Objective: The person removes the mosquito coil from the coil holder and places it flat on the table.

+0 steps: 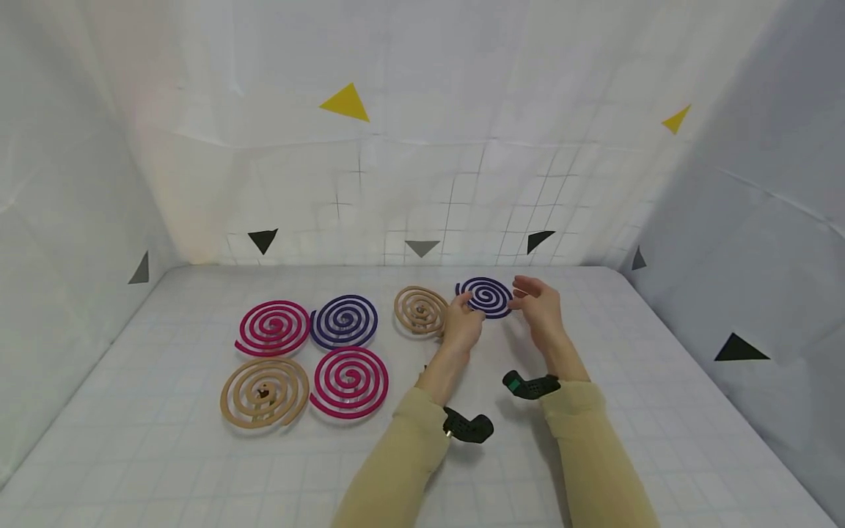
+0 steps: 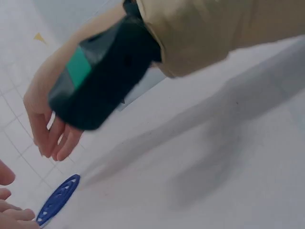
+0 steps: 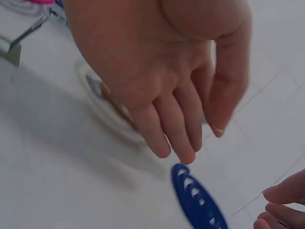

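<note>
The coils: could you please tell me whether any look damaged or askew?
Nothing clearly stands out: the visible parts of all six coils look unbroken. The tan coil by the left hand may tilt slightly, but I cannot be sure.

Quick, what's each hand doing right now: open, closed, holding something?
Left hand: open, at the edge of a dark blue, flat spiral coil; whether it touches cannot be told.
Right hand: open, holding nothing, near that coil's other side.

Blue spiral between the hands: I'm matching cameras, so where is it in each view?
Head: blue spiral just right of and below centre.
Left wrist: blue spiral at lower left, nearly edge-on.
Right wrist: blue spiral at bottom, right of centre.
Shared landmark: the right hand, close by in all three.
</note>
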Demonstrator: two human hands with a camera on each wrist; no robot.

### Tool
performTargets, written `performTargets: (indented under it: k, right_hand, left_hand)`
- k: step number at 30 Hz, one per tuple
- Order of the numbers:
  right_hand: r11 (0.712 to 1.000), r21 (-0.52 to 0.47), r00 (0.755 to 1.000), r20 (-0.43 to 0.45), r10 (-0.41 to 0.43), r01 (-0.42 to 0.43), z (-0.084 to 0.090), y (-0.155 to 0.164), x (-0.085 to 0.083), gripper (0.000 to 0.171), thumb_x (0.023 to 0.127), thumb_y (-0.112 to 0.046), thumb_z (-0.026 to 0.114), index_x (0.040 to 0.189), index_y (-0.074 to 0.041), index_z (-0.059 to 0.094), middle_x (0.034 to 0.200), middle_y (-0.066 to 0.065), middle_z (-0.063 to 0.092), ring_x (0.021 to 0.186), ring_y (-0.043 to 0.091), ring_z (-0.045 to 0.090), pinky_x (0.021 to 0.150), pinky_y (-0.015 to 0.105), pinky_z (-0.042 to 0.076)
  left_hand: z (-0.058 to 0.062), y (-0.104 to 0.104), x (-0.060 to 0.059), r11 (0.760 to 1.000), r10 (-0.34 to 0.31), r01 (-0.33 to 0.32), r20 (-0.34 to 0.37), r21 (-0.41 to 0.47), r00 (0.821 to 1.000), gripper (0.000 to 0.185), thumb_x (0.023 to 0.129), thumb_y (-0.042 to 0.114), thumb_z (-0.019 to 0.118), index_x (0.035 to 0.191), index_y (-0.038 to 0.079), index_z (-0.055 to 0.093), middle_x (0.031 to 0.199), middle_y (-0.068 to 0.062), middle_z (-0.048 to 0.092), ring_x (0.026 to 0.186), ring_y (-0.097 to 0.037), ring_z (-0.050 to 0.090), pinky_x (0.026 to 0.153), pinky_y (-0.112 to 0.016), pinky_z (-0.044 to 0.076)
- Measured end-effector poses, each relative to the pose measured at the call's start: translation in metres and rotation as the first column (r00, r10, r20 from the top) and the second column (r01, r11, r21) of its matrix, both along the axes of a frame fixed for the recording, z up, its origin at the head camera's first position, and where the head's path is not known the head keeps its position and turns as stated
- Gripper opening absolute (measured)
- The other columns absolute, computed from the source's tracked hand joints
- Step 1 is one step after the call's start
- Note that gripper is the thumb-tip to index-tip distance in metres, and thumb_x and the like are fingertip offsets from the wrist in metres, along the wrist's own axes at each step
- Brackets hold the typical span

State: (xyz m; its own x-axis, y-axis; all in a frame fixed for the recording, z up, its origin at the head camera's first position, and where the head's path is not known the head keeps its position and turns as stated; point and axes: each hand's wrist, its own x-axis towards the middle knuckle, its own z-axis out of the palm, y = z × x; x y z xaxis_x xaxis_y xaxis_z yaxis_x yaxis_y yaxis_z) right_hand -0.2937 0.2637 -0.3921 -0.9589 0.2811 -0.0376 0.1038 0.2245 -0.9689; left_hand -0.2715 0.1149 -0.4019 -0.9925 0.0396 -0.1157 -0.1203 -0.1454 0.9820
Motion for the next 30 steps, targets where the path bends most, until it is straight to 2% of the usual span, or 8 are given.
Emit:
performTargets:
  k: [5, 8, 13, 16, 20, 30]
  right_hand:
    - [0.998, -0.026, 0.994, -0.091, 0.053, -0.056, 0.027, -0.010, 0.011, 0.055, 0.083, 0.005, 0.058, 0.136, -0.008, 0.047, 0.137, 0.011, 0.050, 0.125, 0.025, 0.047, 0.106, 0.041, 0.038]
    - [0.995, -0.045, 0.989, -0.121, 0.081, -0.087, 0.041, -0.016, 0.018, 0.053, 0.085, 0.004, 0.058, 0.136, -0.009, 0.047, 0.136, 0.010, 0.050, 0.125, 0.024, 0.048, 0.106, 0.041, 0.037]
    - [0.994, -0.031, 0.985, -0.139, 0.101, -0.106, 0.055, -0.026, 0.029, 0.051, 0.087, 0.000, 0.059, 0.135, -0.010, 0.049, 0.135, 0.010, 0.052, 0.124, 0.024, 0.049, 0.108, 0.042, 0.035]
    - [0.992, -0.006, 0.981, -0.148, 0.123, -0.126, 0.060, -0.034, 0.035, 0.050, 0.087, -0.001, 0.059, 0.135, -0.009, 0.048, 0.134, 0.010, 0.052, 0.123, 0.024, 0.049, 0.107, 0.042, 0.036]
    - [0.987, 0.008, 0.973, -0.167, 0.157, -0.158, 0.063, -0.044, 0.038, 0.049, 0.089, -0.003, 0.058, 0.137, -0.009, 0.046, 0.136, 0.009, 0.050, 0.124, 0.023, 0.049, 0.105, 0.039, 0.039]
    - [0.989, -0.041, 0.968, -0.213, 0.132, -0.144, 0.059, -0.067, 0.042, 0.046, 0.090, -0.003, 0.057, 0.134, -0.009, 0.048, 0.133, 0.007, 0.052, 0.123, 0.020, 0.050, 0.103, 0.035, 0.042]
  left_hand:
    - [0.021, -0.034, 0.007, 0.994, -0.031, 0.019, -0.110, -0.111, 0.993, 0.051, 0.084, 0.002, 0.051, 0.135, 0.002, 0.046, 0.139, -0.019, 0.046, 0.129, -0.027, 0.044, 0.105, -0.036, 0.038]
    - [0.030, -0.062, 0.013, 0.992, -0.021, 0.004, -0.125, -0.129, 0.992, 0.051, 0.085, 0.002, 0.048, 0.136, 0.004, 0.046, 0.140, -0.017, 0.045, 0.130, -0.026, 0.042, 0.106, -0.034, 0.037]
    - [0.035, -0.099, 0.022, 0.990, -0.006, -0.012, -0.130, -0.141, 0.992, 0.050, 0.088, 0.003, 0.048, 0.138, 0.004, 0.044, 0.143, -0.014, 0.043, 0.133, -0.024, 0.038, 0.109, -0.034, 0.034]
    - [0.038, -0.114, 0.026, 0.987, -0.004, -0.015, -0.118, -0.157, 0.993, 0.049, 0.092, 0.008, 0.050, 0.140, 0.008, 0.040, 0.146, -0.011, 0.039, 0.136, -0.022, 0.034, 0.110, -0.035, 0.032]
    - [0.042, -0.131, 0.025, 0.986, 0.005, -0.026, -0.130, -0.162, 0.991, 0.050, 0.093, 0.009, 0.048, 0.142, 0.009, 0.038, 0.148, -0.010, 0.036, 0.137, -0.022, 0.031, 0.111, -0.035, 0.031]
    - [0.043, -0.161, 0.019, 0.992, 0.063, -0.074, -0.109, -0.099, 0.992, 0.049, 0.094, 0.007, 0.046, 0.142, 0.008, 0.037, 0.148, -0.009, 0.036, 0.137, -0.019, 0.031, 0.111, -0.032, 0.030]
